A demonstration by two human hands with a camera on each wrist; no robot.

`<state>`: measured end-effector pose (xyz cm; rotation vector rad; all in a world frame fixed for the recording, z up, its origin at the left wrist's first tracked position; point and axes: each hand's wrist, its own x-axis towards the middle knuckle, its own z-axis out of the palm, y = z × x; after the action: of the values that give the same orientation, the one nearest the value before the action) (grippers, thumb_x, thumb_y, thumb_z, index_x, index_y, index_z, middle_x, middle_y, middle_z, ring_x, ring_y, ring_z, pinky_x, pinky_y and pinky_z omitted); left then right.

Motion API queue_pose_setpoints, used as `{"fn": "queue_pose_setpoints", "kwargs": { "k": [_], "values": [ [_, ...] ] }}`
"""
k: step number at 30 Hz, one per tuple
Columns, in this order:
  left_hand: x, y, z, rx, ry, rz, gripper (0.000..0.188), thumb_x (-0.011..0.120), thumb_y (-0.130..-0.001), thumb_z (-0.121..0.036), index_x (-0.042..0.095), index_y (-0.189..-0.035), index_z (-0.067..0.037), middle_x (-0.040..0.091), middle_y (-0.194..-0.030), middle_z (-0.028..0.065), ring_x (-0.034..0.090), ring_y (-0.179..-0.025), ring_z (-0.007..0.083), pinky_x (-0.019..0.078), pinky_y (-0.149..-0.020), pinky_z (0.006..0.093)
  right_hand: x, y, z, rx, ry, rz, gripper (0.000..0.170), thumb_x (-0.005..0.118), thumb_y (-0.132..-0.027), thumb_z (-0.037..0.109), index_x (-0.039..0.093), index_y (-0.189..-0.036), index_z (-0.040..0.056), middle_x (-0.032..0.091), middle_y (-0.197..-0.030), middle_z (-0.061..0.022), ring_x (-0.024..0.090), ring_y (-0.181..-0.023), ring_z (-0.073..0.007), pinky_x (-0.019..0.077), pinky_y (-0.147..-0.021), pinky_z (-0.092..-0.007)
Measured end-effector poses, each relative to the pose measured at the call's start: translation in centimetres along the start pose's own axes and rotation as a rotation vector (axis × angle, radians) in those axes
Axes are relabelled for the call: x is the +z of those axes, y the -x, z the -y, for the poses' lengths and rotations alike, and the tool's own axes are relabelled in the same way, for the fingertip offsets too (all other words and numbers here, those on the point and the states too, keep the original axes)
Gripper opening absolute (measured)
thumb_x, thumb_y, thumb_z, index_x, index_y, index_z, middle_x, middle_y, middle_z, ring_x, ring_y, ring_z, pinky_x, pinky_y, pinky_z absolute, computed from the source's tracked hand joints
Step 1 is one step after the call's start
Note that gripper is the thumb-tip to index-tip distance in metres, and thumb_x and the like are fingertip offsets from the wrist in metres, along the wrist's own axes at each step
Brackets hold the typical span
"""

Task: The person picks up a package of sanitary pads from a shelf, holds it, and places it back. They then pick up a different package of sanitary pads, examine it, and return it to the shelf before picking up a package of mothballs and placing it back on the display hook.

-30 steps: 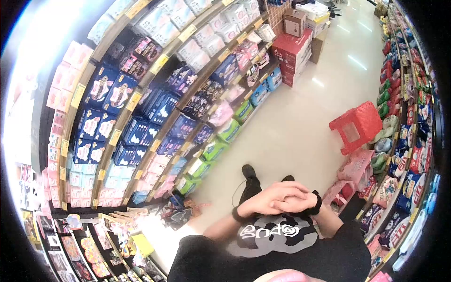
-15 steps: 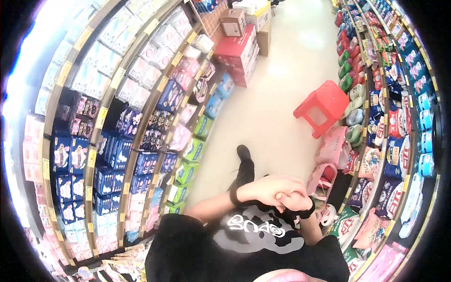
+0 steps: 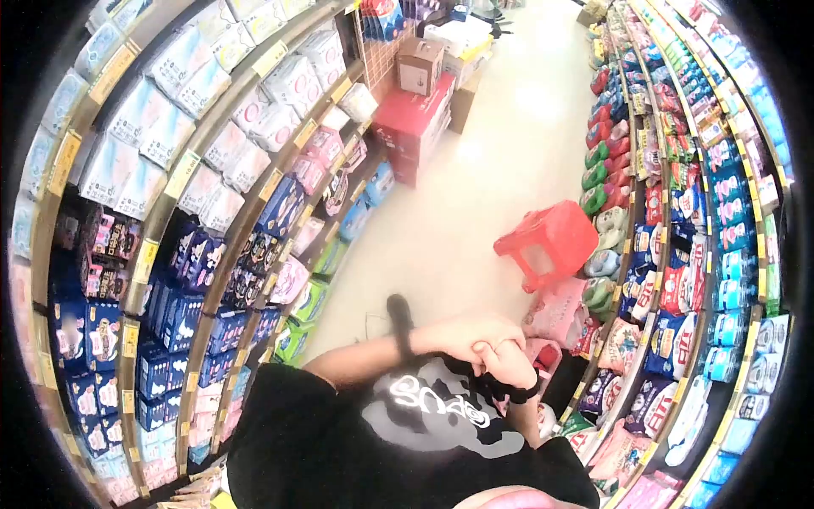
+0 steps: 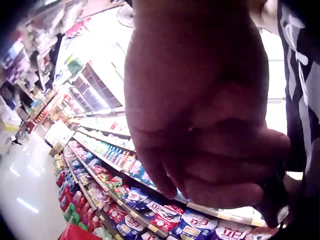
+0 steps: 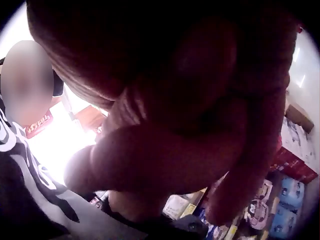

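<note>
In the head view, both hands are clasped together in front of a black shirt (image 3: 297,433) with a grey and white print. My left hand (image 3: 454,337) reaches in from the left and grips the right hand. From the other side my right hand (image 3: 510,363) holds the left, its thumb across it. Dark bands circle both wrists. In the left wrist view the hand (image 4: 200,100) is large and shadowed, fingers curled. The right wrist view has the right hand (image 5: 165,155) dark and close, hiding most of the grip. No goods are seen in either hand.
On the left, shelves carry packs of sanitary pads (image 3: 93,335). Bagged laundry products (image 3: 674,335) fill the right-hand shelves. A red plastic stool (image 3: 551,242) stands on the aisle floor (image 3: 449,220) by the right shelves. Red cartons (image 3: 411,119) are stacked farther along on the left.
The head view has shifted, so the stool and the right-hand shelves appear farther left. Both hands stay clasped and sit slightly farther left in the picture.
</note>
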<state>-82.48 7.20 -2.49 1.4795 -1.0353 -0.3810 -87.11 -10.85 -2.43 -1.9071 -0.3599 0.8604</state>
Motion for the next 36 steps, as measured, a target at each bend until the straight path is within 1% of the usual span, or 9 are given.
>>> {"fn": "queue_pose_setpoints", "kwargs": {
  "k": [8, 9, 13, 18, 22, 28, 32, 35, 36],
  "values": [
    [-8.3, 1.1, 1.6, 0.113, 0.352, -0.137, 0.057, 0.064, -0.066, 0.006, 0.059, -0.122, -0.006, 0.061, -0.123, 0.0110, 0.062, -0.109, 0.0248, 0.0584, -0.069, 0.0324, -1.4, -8.6, 5.7, -0.508, 0.596, -0.253, 0.024, 0.056, -0.098, 0.023, 0.072, -0.100, 0.0069, 0.069, -0.072, -0.0116, 0.069, -0.071, -0.0263, 0.0543, -0.067, -0.0369],
    [-9.0, 1.0, 1.2, 0.048, 0.419, -0.142, 0.055, 0.066, -0.067, 0.004, 0.059, -0.121, -0.006, 0.061, -0.124, 0.0114, 0.060, -0.113, 0.0245, 0.0543, -0.080, 0.0346, -1.6, -8.9, 6.7, -0.550, 0.701, -0.313, 0.022, 0.055, -0.097, 0.022, 0.072, -0.101, 0.0078, 0.069, -0.072, -0.0114, 0.069, -0.071, -0.0258, 0.0543, -0.067, -0.0369],
    [-11.6, 0.5, -0.3, -0.166, 0.601, -0.148, 0.051, 0.067, -0.071, 0.001, 0.059, -0.121, -0.005, 0.061, -0.129, 0.0121, 0.057, -0.121, 0.0234, 0.0462, -0.103, 0.0377, -3.8, -10.1, 9.7, -0.110, 0.104, -0.054, 0.025, 0.053, -0.100, 0.021, 0.072, -0.100, 0.0053, 0.070, -0.073, -0.0106, 0.070, -0.077, -0.0262, 0.0540, -0.071, -0.0372],
    [-13.0, -1.3, 3.6, -0.220, 0.495, -0.174, 0.045, 0.057, -0.082, 0.003, 0.058, -0.127, -0.001, 0.063, -0.128, 0.0139, 0.060, -0.119, 0.0227, 0.0473, -0.102, 0.0360, -6.3, -12.7, 8.7, -0.246, 0.226, -0.172, 0.020, 0.054, -0.099, 0.014, 0.069, -0.104, 0.0023, 0.069, -0.085, -0.0178, 0.068, -0.082, -0.0349, 0.0531, -0.075, -0.0408],
    [-15.9, -4.2, 6.6, -0.543, 0.181, -0.193, 0.044, 0.054, -0.086, 0.003, 0.057, -0.130, -0.001, 0.066, -0.122, 0.0181, 0.063, -0.116, 0.0254, 0.0479, -0.100, 0.0364, -10.6, -16.2, 8.2, -0.319, 0.193, -0.263, 0.014, 0.060, -0.091, 0.005, 0.066, -0.103, 0.0012, 0.068, -0.091, -0.0213, 0.066, -0.086, -0.0406, 0.0526, -0.076, -0.0435],
    [-19.4, -10.8, 10.6, -0.542, -0.030, -0.342, 0.034, 0.055, -0.096, -0.009, 0.058, -0.130, -0.001, 0.067, -0.117, 0.0232, 0.066, -0.111, 0.0329, 0.0502, -0.095, 0.0402, -19.7, -20.7, 8.3, -0.421, 0.273, -0.431, 0.010, 0.061, -0.091, 0.005, 0.068, -0.094, -0.0012, 0.067, -0.086, -0.0193, 0.066, -0.082, -0.0380, 0.0515, -0.071, -0.0422],
    [-22.4, -17.3, 10.9, -0.752, -0.104, -0.114, 0.036, 0.056, -0.098, -0.013, 0.057, -0.131, -0.001, 0.068, -0.113, 0.0244, 0.067, -0.107, 0.0341, 0.0515, -0.092, 0.0428, -25.5, -22.1, 8.6, -0.301, 0.115, -0.615, 0.012, 0.064, -0.090, 0.011, 0.068, -0.092, -0.0005, 0.065, -0.081, -0.0159, 0.065, -0.079, -0.0322, 0.0509, -0.071, -0.0401],
    [-22.4, -22.9, 10.4, -0.612, -0.242, 0.031, 0.036, 0.058, -0.095, -0.014, 0.058, -0.128, 0.000, 0.069, -0.109, 0.0238, 0.067, -0.105, 0.0358, 0.0520, -0.091, 0.0434, -28.9, -22.1, 8.7, -0.268, -0.063, -0.700, 0.015, 0.063, -0.091, 0.013, 0.068, -0.094, -0.0009, 0.066, -0.086, -0.0161, 0.065, -0.086, -0.0312, 0.0505, -0.078, -0.0391],
    [-22.0, -24.7, 11.1, -0.237, -0.214, -0.075, 0.031, 0.060, -0.092, -0.012, 0.062, -0.120, 0.001, 0.069, -0.106, 0.0241, 0.067, -0.101, 0.0385, 0.0528, -0.088, 0.0440, -30.1, -22.6, 7.2, -0.375, 0.171, -0.721, 0.019, 0.059, -0.093, 0.015, 0.068, -0.096, -0.0011, 0.067, -0.092, -0.0167, 0.064, -0.091, -0.0324, 0.0494, -0.083, -0.0386]
  ]
}}
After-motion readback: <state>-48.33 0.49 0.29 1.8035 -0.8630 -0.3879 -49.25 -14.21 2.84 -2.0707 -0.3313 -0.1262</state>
